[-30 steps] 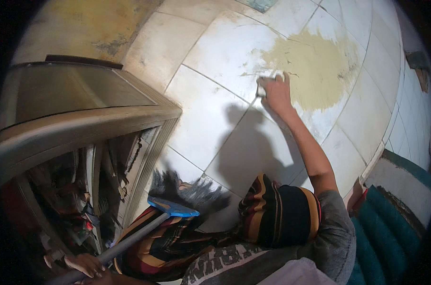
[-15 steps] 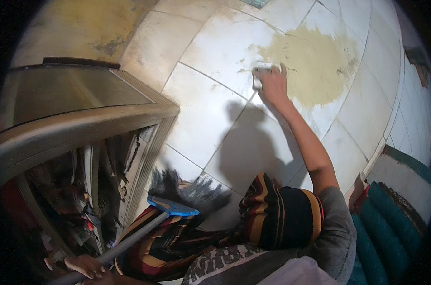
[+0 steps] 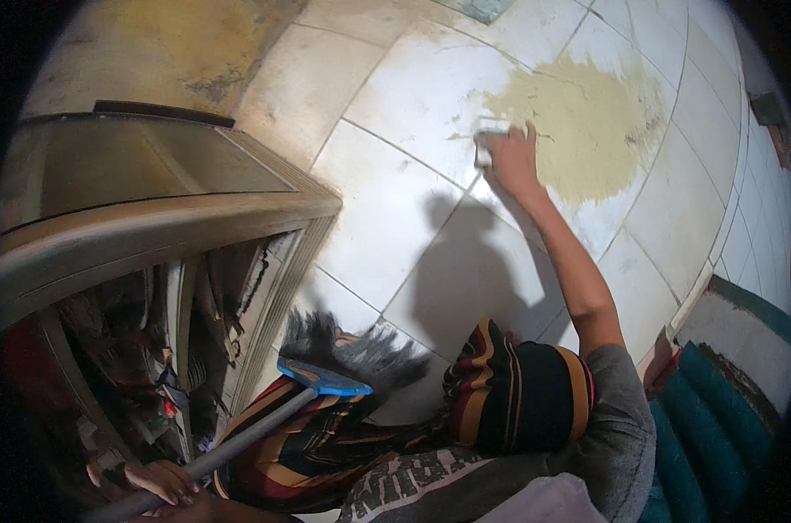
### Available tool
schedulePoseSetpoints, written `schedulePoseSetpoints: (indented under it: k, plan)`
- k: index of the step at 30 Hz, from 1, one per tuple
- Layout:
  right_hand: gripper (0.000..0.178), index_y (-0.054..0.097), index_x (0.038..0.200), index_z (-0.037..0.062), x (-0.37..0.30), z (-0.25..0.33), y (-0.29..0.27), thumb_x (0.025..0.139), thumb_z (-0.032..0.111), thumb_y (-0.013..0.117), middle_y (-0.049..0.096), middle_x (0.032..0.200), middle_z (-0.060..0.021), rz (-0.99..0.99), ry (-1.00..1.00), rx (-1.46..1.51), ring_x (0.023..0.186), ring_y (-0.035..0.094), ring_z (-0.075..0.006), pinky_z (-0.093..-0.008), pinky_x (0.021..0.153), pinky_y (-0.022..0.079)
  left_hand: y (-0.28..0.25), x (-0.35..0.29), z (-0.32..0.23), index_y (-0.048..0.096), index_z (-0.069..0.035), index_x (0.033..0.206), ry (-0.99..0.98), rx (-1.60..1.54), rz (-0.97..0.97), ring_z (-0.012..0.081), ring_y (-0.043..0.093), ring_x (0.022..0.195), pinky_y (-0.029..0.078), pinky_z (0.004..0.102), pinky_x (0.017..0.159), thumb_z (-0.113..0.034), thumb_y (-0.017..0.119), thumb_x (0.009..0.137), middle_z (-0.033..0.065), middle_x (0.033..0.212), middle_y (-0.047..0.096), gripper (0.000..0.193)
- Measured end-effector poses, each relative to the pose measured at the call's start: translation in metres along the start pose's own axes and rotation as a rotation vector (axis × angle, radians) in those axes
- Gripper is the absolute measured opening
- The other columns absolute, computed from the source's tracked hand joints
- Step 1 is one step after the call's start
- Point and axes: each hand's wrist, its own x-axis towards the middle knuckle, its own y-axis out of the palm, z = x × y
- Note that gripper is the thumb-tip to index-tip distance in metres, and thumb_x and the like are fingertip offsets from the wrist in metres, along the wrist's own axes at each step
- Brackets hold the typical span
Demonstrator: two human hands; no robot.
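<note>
My right hand (image 3: pixel 513 163) reaches forward to the white tiled floor. Its fingers are closed on a small white flat piece (image 3: pixel 484 150), blurred, whose exact kind I cannot make out. Beside the hand, to its right, a wide yellowish-beige patch of paste (image 3: pixel 587 131) is spread over the tiles, with ragged edges. At the lower left, my left hand (image 3: pixel 162 485) is wrapped round the grey handle of a broom (image 3: pixel 321 378). The broom has a blue head and frayed dark bristles, which lie by my left leg in striped trousers.
On the left stands a wooden-framed cabinet (image 3: pixel 169 213) with a glass panel and cluttered things inside. Yellow stained wall or floor (image 3: pixel 177 52) is beyond it. A dark green ribbed thing (image 3: pixel 709 427) lies at the right. My shadow falls on the tiles (image 3: pixel 361 227).
The whole view has shifted slightly, so things appear a little further right and lower. My right hand stays at about the same spot beside the patch; the left keeps hold of the broom.
</note>
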Motion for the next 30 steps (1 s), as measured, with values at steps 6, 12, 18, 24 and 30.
schedulePoseSetpoints:
  k: [6, 12, 18, 24, 30]
  plan:
    - [0.047, 0.059, 0.104, 0.0232, 0.017, -0.005, 0.002, 0.058, 0.017, 0.069, 0.06, 0.1, -0.001, 0.057, 0.001, -0.162, 0.092, 0.051, -0.0244, -0.0497, 0.097, 0.021, 0.011, -0.004, -0.001, 0.031, -0.006, 0.124, 0.058, 0.054, 0.071, 0.0071, 0.021, 0.034, 0.019, 0.0224, 0.028, -0.058, 0.03, 0.083, 0.0008, 0.052, 0.029, 0.066]
    - [0.044, 0.06, 0.101, 0.022, -0.039, 0.003, 0.014, 0.059, 0.013, 0.067, 0.06, 0.099, -0.0011, 0.114, -0.012, -0.093, 0.09, 0.051, -0.0254, -0.0518, 0.096, 0.021, 0.007, -0.01, 0.005, 0.023, -0.004, 0.128, 0.051, -0.052, 0.193, 0.0068, 0.021, 0.034, 0.019, 0.0213, 0.028, -0.054, 0.031, 0.085, 0.0013, 0.052, 0.03, 0.065]
    - [0.046, 0.06, 0.103, 0.022, 0.002, -0.013, 0.004, 0.059, 0.011, 0.066, 0.059, 0.101, -0.0015, 0.065, 0.008, -0.128, 0.09, 0.051, -0.025, -0.0518, 0.096, 0.022, -0.009, -0.009, 0.004, 0.026, -0.008, 0.128, 0.046, -0.07, 0.052, 0.007, 0.021, 0.034, 0.018, 0.0207, 0.027, -0.053, 0.026, 0.087, 0.002, 0.051, 0.032, 0.061]
    - [0.045, 0.058, 0.103, 0.0209, -0.015, 0.001, 0.001, 0.059, 0.018, 0.069, 0.058, 0.1, -0.002, 0.048, -0.022, -0.108, 0.091, 0.051, -0.0243, -0.0519, 0.096, 0.021, 0.006, -0.007, -0.011, 0.027, -0.01, 0.128, 0.031, -0.011, 0.136, 0.007, 0.02, 0.033, 0.018, 0.0206, 0.027, -0.052, 0.023, 0.088, 0.0024, 0.051, 0.033, 0.059]
    - [0.049, 0.057, 0.104, 0.0195, -0.025, 0.006, 0.004, 0.057, 0.019, 0.071, 0.056, 0.105, -0.0015, 0.134, -0.017, -0.146, 0.094, 0.05, -0.0245, -0.0517, 0.096, 0.021, -0.004, 0.001, -0.015, 0.024, -0.008, 0.13, 0.059, -0.005, 0.256, 0.0067, 0.017, 0.033, 0.017, 0.0209, 0.027, -0.05, 0.022, 0.088, 0.0023, 0.051, 0.033, 0.06]
